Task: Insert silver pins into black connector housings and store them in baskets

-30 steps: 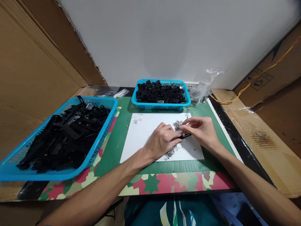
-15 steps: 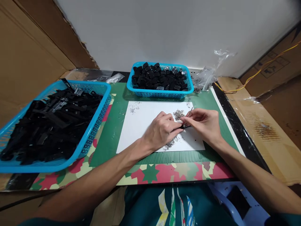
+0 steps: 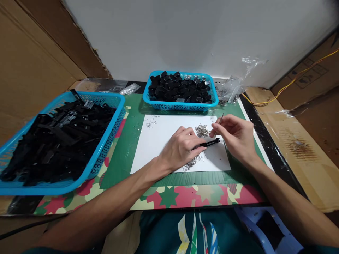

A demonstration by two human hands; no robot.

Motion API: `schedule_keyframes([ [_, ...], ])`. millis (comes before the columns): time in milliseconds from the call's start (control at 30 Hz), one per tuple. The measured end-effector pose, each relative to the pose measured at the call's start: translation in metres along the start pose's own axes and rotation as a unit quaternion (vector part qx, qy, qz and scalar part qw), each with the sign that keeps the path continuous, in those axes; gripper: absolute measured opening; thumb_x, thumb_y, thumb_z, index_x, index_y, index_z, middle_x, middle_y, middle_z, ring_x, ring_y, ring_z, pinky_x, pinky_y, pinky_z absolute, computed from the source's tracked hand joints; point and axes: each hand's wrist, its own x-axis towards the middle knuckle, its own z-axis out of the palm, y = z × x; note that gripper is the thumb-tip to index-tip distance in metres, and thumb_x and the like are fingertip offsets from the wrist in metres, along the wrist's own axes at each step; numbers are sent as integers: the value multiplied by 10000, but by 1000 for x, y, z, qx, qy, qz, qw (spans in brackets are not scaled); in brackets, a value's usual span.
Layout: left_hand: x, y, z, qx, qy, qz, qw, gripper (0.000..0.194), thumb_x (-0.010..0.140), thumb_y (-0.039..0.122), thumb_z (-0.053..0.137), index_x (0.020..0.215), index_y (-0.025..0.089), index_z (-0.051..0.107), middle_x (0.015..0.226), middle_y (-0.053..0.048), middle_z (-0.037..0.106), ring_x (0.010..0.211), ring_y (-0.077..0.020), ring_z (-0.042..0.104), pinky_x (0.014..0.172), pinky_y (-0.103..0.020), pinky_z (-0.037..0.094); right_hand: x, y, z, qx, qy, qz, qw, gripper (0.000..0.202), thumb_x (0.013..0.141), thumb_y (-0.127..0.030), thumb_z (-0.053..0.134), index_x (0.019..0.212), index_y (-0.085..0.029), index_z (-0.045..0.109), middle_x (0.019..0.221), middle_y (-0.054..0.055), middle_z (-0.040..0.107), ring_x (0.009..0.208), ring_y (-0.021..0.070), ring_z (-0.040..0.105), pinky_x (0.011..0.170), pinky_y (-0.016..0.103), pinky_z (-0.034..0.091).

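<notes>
My left hand [image 3: 185, 144] is closed around one end of a slim black plastic part [image 3: 212, 142], whose free end points right over the white sheet [image 3: 159, 148]. Thumb and fingers of my right hand [image 3: 234, 135] pinch a thin metal tool [image 3: 221, 118], perhaps tweezers; its lower end is mostly hidden by the fingers. This hand is apart from the black part, just to its right. Between and behind the hands lies a heap of tiny metal pieces [image 3: 202, 129]. A second heap [image 3: 192, 163] sits partly beneath my left hand.
A blue basket [image 3: 120, 109] of long black parts stands at left. Another blue basket [image 3: 180, 106] with short black pieces is behind the sheet. Scattered small bits [image 3: 149, 124] lie at the sheet's far left corner. Clear plastic bags [image 3: 231, 90] and a yellow wire [image 3: 280, 90] are at back right.
My right hand has drawn back to the right from the black part, with the thin tool still in it. More of the part's right end now shows. My left hand has hardly moved.
</notes>
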Motion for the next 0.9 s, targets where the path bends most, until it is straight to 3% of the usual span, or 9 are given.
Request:
schedule_keyframes([
  [133,1,3,-4,-25,35,-33,999,164,971,277,687,1088,170,724,949,-49,794,835,-204,655,795,-369,419,3,-6,-15,-66,3,-46,997,215,1026,-399,592,979,-219,699,757,12,636,634,145,562,595,295,470],
  [267,4,5,-6,-90,111,-133,981,139,962,272,690,1064,178,681,950,-23,758,765,-161,644,793,-355,451,6,-4,-31,-140,39,-55,988,248,1013,-393,592,925,-204,725,778,23,650,617,137,500,548,282,383],
  [333,7,3,-8,-148,136,-198,959,131,975,275,663,1068,186,645,955,-20,730,787,-153,647,738,-325,461,9,3,-37,-166,-28,-26,985,258,981,-391,633,856,-192,739,654,-4,578,560,125,441,512,277,334],
  [433,10,-1,-10,-223,155,-260,927,146,1004,323,613,1074,197,588,950,-26,706,855,-163,665,668,-300,451,12,15,-41,-190,-204,19,960,204,921,-356,715,835,-183,778,549,-54,439,512,104,352,493,273,275],
  [533,11,-4,-12,-255,168,-277,911,178,1003,359,613,1075,207,556,921,-23,693,872,-169,667,675,-306,471,13,24,-38,-183,-260,31,947,138,903,-306,741,928,-187,806,554,-73,410,522,99,334,515,266,282],
  [667,10,-2,-13,-297,129,-277,905,228,979,390,652,1036,210,525,935,-30,687,821,-159,664,678,-309,522,12,25,-31,-177,-268,23,947,123,915,-277,733,897,-182,810,608,-36,580,556,110,443,557,265,343],
  [767,8,2,-14,-330,91,-264,902,239,983,377,653,1032,217,483,924,-27,697,826,-161,660,683,-306,531,10,24,-28,-192,-282,4,940,126,949,-250,692,918,-190,797,821,26,747,676,142,594,635,275,411],
  [900,8,4,-16,-310,73,-231,919,126,1008,306,606,1069,205,563,962,-20,660,833,-143,610,727,-301,515,7,23,-27,-225,-292,-19,929,150,989,-199,608,1008,-207,756,1007,57,775,872,191,676,746,292,453],
])
